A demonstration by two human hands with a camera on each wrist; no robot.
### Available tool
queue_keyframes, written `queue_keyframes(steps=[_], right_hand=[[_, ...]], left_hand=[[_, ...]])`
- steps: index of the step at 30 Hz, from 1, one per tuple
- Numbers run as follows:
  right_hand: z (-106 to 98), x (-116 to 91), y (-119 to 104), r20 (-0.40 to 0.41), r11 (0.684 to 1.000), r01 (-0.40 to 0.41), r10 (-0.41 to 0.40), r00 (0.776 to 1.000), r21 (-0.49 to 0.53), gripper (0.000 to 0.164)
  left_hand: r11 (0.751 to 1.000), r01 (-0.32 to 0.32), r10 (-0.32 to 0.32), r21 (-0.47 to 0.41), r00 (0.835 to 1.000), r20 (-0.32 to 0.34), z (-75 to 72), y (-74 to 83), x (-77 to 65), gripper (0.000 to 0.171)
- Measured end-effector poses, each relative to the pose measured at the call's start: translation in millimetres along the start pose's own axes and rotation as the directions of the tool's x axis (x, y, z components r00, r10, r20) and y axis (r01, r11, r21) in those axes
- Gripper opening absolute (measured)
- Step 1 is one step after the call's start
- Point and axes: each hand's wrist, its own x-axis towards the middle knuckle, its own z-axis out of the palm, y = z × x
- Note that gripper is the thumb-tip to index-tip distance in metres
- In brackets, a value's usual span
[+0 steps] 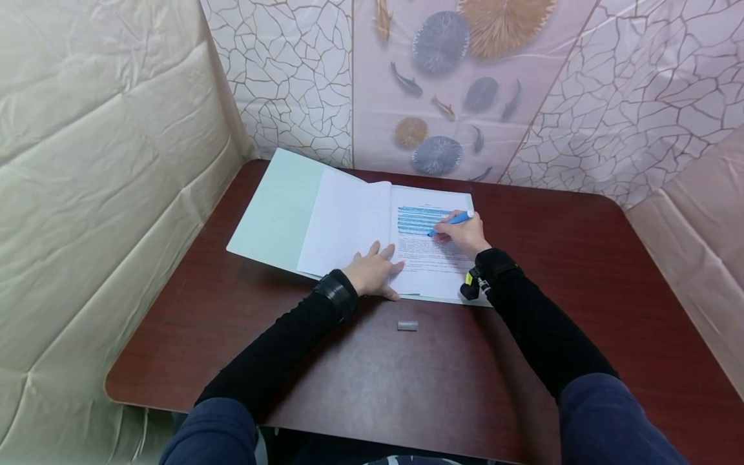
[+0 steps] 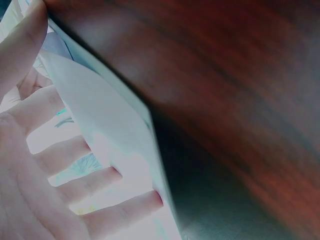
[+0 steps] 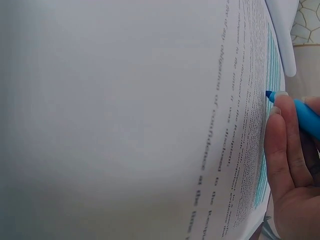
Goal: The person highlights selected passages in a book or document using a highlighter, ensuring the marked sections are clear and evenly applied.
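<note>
A pale green folder (image 1: 276, 206) lies spread on the table, with white sheets inside. Its right-hand page (image 1: 433, 281) carries printed text, and the upper lines are covered in blue highlighting (image 1: 415, 221). My right hand (image 1: 467, 236) pinches a blue highlighter (image 1: 461, 217); in the right wrist view the dark tip of the highlighter (image 3: 270, 95) is at the page beside the blue lines. With fingers spread, my left hand (image 1: 371, 274) rests on the papers near the fold, its thumb at the lower edge. The left wrist view shows those fingers (image 2: 120, 207) straight across the white paper.
A small grey cylindrical piece (image 1: 407, 326) lies on the dark reddish-brown table (image 1: 349, 394), just in front of the folder. Behind the table hangs a patterned curtain (image 1: 430, 97), and cream cloth (image 1: 104, 194) hangs at the left side.
</note>
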Motion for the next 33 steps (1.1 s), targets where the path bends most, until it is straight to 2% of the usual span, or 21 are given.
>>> queue_keyframes(steps=[15, 33], right_hand=[[-3.7, -4.5, -1.8, -0.004, 0.999, 0.007, -0.007, 1.000, 0.031, 0.021], [-8.4, -0.2, 3.6, -0.014, 1.000, -0.003, 0.003, 1.000, 0.004, 0.016]], left_hand=[[1.000, -0.004, 0.004, 0.006, 1.000, -0.008, 0.0, 0.6, -0.6, 0.079], [1.000, -0.008, 0.008, -0.006, 1.000, -0.012, 0.1, 0.2, -1.0, 0.079]])
